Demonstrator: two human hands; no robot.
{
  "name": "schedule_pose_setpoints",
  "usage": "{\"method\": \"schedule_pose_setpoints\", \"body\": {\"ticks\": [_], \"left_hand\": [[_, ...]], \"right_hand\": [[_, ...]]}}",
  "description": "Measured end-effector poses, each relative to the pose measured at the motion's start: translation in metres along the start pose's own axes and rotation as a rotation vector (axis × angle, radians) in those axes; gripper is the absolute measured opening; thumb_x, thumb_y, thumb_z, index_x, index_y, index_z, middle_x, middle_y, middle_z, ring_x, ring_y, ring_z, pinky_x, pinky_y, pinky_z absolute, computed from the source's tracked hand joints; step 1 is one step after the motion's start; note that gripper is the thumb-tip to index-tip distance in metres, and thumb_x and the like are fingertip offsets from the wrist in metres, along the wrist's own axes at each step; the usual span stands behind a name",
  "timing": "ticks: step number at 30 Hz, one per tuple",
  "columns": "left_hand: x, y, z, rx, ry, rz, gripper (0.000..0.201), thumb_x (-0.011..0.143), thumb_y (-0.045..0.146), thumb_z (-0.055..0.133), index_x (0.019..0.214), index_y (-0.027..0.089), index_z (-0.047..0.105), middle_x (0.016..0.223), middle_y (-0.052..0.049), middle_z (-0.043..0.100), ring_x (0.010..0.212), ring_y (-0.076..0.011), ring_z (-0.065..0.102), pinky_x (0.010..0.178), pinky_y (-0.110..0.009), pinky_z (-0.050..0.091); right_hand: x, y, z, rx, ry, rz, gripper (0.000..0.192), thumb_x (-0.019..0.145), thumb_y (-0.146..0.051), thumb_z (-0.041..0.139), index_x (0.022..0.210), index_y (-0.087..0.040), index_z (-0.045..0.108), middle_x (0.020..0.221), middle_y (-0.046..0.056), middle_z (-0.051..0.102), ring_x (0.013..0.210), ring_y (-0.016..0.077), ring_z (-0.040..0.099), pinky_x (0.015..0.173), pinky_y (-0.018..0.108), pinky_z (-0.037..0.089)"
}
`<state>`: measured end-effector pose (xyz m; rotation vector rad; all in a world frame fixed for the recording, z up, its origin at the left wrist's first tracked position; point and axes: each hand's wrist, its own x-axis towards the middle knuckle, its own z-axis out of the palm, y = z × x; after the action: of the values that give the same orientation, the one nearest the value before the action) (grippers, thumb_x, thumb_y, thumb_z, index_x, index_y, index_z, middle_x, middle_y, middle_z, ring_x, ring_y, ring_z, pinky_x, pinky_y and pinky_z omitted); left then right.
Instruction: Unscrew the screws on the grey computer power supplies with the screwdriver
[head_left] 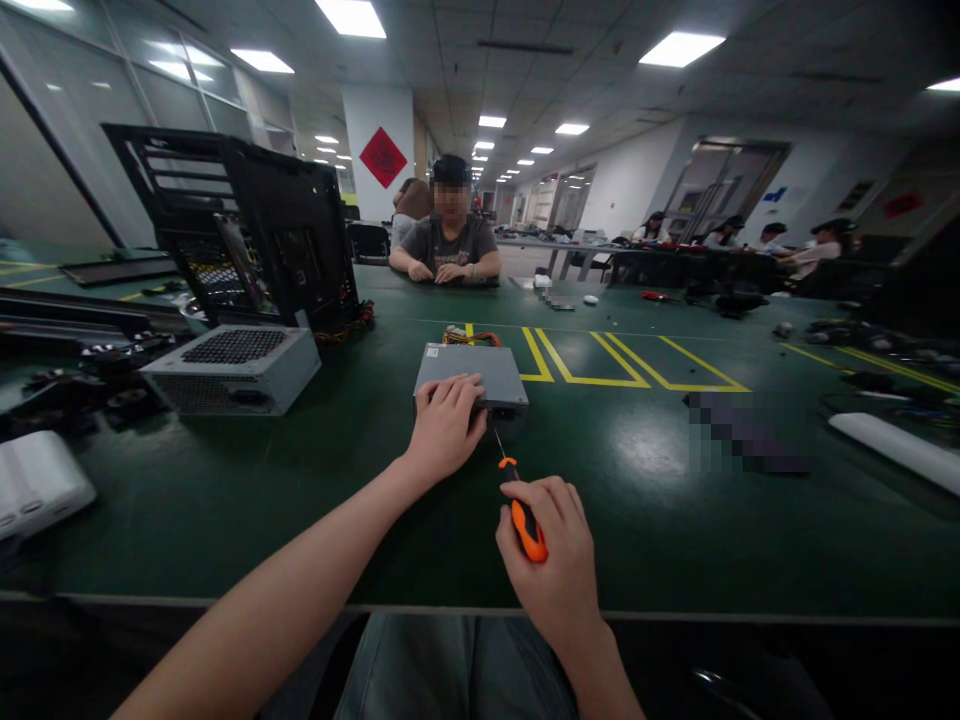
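A grey computer power supply [491, 372] lies flat on the green tabletop, with a bundle of coloured cables [471, 338] behind it. My left hand [448, 422] grips its near left part, fingers over the top and thumb down by the front side. My right hand [553, 548] is wrapped around the orange and black handle of a screwdriver [529, 530]. The screwdriver's thin shaft points up and away from me, its tip close to the near side of the power supply beside my left thumb. Whether the tip touches a screw I cannot tell.
A second power supply [232, 372] stands to the left, before a black computer case [255, 225]. At far left is a white device [41, 485]; a white bar [896, 450] lies at right. Across the table sits a person [450, 240]. Yellow tape [607, 382] marks the tabletop.
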<state>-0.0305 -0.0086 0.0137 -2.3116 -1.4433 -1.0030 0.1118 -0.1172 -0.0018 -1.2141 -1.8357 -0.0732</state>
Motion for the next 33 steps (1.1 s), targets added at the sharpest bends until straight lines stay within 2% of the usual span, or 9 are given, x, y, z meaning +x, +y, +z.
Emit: {"method": "schedule_pose_setpoints", "body": {"ticks": [2, 5, 9, 15, 21, 27, 33], "left_hand": [[0.0003, -0.0003, 0.0002, -0.001, -0.001, -0.001, 0.02, 0.086, 0.027, 0.045, 0.104, 0.022, 0.051, 0.125, -0.005, 0.054, 0.117, -0.0216, 0.045, 0.095, -0.041, 0.027], [0.0008, -0.0008, 0.0004, -0.004, 0.007, -0.001, 0.02, 0.086, 0.026, 0.045, 0.104, 0.022, 0.051, 0.124, -0.005, 0.055, 0.116, -0.0212, 0.045, 0.094, -0.04, 0.027], [0.0007, -0.0007, 0.0005, -0.006, 0.018, 0.01, 0.02, 0.086, 0.026, 0.045, 0.104, 0.021, 0.05, 0.124, -0.004, 0.055, 0.116, -0.0204, 0.045, 0.095, -0.04, 0.027], [0.0, 0.0, -0.0007, -0.006, 0.011, 0.007, 0.02, 0.086, 0.025, 0.045, 0.105, 0.021, 0.051, 0.125, -0.005, 0.055, 0.117, -0.0209, 0.045, 0.095, -0.04, 0.027], [0.0001, 0.0001, -0.0013, -0.011, 0.0, 0.004, 0.021, 0.086, 0.025, 0.044, 0.105, 0.021, 0.051, 0.125, -0.006, 0.054, 0.118, -0.0214, 0.044, 0.096, -0.041, 0.026], [0.0003, 0.0009, -0.0019, -0.024, -0.004, 0.005, 0.021, 0.085, 0.023, 0.044, 0.105, 0.021, 0.051, 0.125, -0.006, 0.054, 0.117, -0.0215, 0.045, 0.095, -0.042, 0.026], [0.0002, 0.0006, -0.0018, -0.018, -0.001, 0.004, 0.021, 0.085, 0.023, 0.045, 0.105, 0.021, 0.05, 0.125, -0.005, 0.054, 0.117, -0.0214, 0.045, 0.095, -0.041, 0.026]], "right_hand": [[0.0008, -0.0008, -0.001, 0.026, -0.014, 0.023, 0.012, 0.08, -0.02, 0.049, 0.09, -0.018, 0.055, 0.081, 0.004, 0.051, 0.075, 0.0166, 0.049, 0.066, 0.031, 0.042], [0.0004, -0.0003, -0.0005, 0.064, 0.002, 0.06, 0.021, 0.083, -0.027, 0.049, 0.101, -0.018, 0.053, 0.086, 0.005, 0.055, 0.077, 0.0167, 0.052, 0.068, 0.031, 0.044], [-0.002, 0.0018, 0.0023, 0.154, 0.011, 0.136, 0.024, 0.084, -0.026, 0.047, 0.107, -0.018, 0.048, 0.089, 0.004, 0.058, 0.076, 0.0145, 0.055, 0.068, 0.028, 0.046], [-0.0014, 0.0017, 0.0018, 0.062, -0.015, 0.018, 0.018, 0.08, -0.015, 0.047, 0.096, -0.018, 0.053, 0.08, 0.003, 0.053, 0.073, 0.0154, 0.05, 0.065, 0.03, 0.043], [-0.0006, 0.0002, 0.0005, 0.065, -0.057, 0.04, 0.016, 0.081, -0.021, 0.048, 0.095, -0.019, 0.055, 0.083, 0.004, 0.053, 0.076, 0.0164, 0.051, 0.067, 0.031, 0.044], [-0.004, 0.0021, 0.0022, 0.134, -0.032, 0.131, 0.028, 0.084, -0.028, 0.048, 0.11, -0.019, 0.048, 0.092, 0.005, 0.059, 0.08, 0.0158, 0.057, 0.07, 0.029, 0.047], [-0.0033, 0.0027, 0.0022, 0.074, -0.053, 0.052, 0.022, 0.08, -0.018, 0.047, 0.102, -0.018, 0.051, 0.085, 0.004, 0.056, 0.075, 0.0162, 0.054, 0.068, 0.031, 0.045]]}}
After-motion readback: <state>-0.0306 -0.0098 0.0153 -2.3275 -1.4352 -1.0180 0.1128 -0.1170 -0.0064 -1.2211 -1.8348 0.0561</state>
